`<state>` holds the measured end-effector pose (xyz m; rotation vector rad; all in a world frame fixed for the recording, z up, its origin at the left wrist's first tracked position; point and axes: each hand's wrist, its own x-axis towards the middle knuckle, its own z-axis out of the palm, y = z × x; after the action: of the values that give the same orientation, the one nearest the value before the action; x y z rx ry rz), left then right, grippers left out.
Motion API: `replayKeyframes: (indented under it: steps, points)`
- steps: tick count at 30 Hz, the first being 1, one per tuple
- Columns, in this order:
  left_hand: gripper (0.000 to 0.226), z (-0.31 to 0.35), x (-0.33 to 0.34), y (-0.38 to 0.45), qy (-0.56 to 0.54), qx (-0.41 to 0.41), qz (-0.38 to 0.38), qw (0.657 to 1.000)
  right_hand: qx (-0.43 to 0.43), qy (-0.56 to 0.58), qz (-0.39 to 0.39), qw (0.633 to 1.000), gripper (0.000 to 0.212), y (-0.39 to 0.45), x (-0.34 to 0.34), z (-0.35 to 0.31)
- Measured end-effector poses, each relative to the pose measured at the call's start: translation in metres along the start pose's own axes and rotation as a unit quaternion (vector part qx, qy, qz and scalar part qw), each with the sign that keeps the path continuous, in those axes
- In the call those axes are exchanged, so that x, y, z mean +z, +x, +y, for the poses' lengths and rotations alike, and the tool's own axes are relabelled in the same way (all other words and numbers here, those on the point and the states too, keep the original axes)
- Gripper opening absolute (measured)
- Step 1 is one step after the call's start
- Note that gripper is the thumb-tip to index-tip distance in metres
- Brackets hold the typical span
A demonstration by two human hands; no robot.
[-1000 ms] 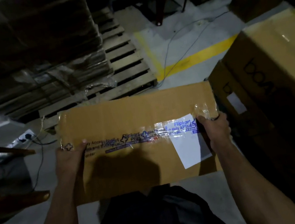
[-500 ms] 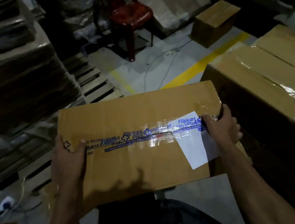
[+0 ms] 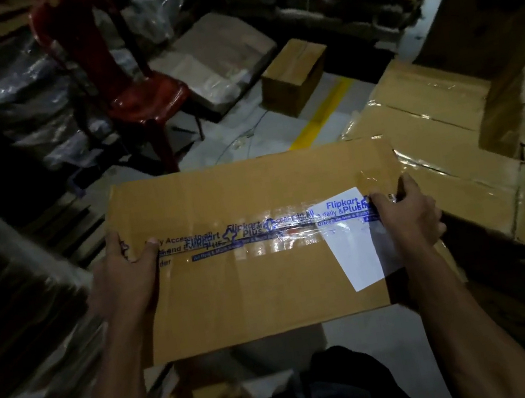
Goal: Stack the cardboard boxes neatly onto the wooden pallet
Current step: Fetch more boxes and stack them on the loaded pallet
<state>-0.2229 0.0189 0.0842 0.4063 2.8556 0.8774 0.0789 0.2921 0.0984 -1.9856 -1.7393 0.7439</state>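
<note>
I carry a flat brown cardboard box [image 3: 254,280] sealed with blue-printed clear tape and bearing a white label, held level in front of my body. My left hand [image 3: 127,273] grips its left end, thumb on top. My right hand [image 3: 406,216] grips its right end, thumb on the taped seam. The wooden pallet [image 3: 67,224] shows as dark slats at the left, just beyond the box's left corner. A stack of taped cardboard boxes [image 3: 447,147] lies at the right, close to the carried box.
A red plastic chair [image 3: 131,85] stands ahead on the floor. A small brown box [image 3: 294,77] sits beside a yellow floor line [image 3: 323,112]. Plastic-wrapped flat cardboard [image 3: 12,310] is piled at the left. More wrapped bundles fill the dim background.
My view has swung right and up: the pallet slid to the left edge, the red chair and the boxes at the right came nearer. Both hands keep the same hold on the box.
</note>
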Motion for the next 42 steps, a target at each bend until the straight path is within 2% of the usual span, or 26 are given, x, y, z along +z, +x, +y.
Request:
replayKeyframes:
  steps: [5,10,15,22,27,33,37,42]
  points:
    - [0.075,0.094,0.037,0.071,-0.031,0.076,-0.016,0.996,0.030,0.023,0.057,0.998,0.070,0.076,-0.008,-0.027]
    - [0.085,0.191,0.106,0.143,-0.075,0.112,-0.057,0.989,0.059,0.041,0.097,0.993,0.060,0.171,-0.013,-0.045]
    - [0.072,0.290,0.157,0.171,0.004,0.130,-0.068,0.989,0.096,0.040,0.104,0.989,0.054,0.261,-0.020,-0.055]
    - [0.067,0.389,0.217,0.210,0.037,0.197,-0.108,0.974,0.152,0.038,0.133,0.979,0.049,0.348,-0.034,-0.064]
    - [0.078,0.415,0.264,0.243,0.006,0.219,-0.205,0.954,0.201,0.010,0.134,0.970,0.049,0.379,-0.019,-0.062]
    - [0.076,0.409,0.280,0.270,0.104,0.271,-0.210,0.934,0.235,-0.083,0.178,0.952,0.048,0.399,0.003,-0.080]
    - [0.079,0.406,0.279,0.302,0.156,0.340,-0.266,0.889,0.253,-0.079,0.206,0.942,0.058,0.391,0.028,-0.081]
    - [0.075,0.416,0.278,0.337,0.173,0.425,-0.338,0.822,0.334,-0.126,0.221,0.907,0.059,0.334,0.065,-0.132]
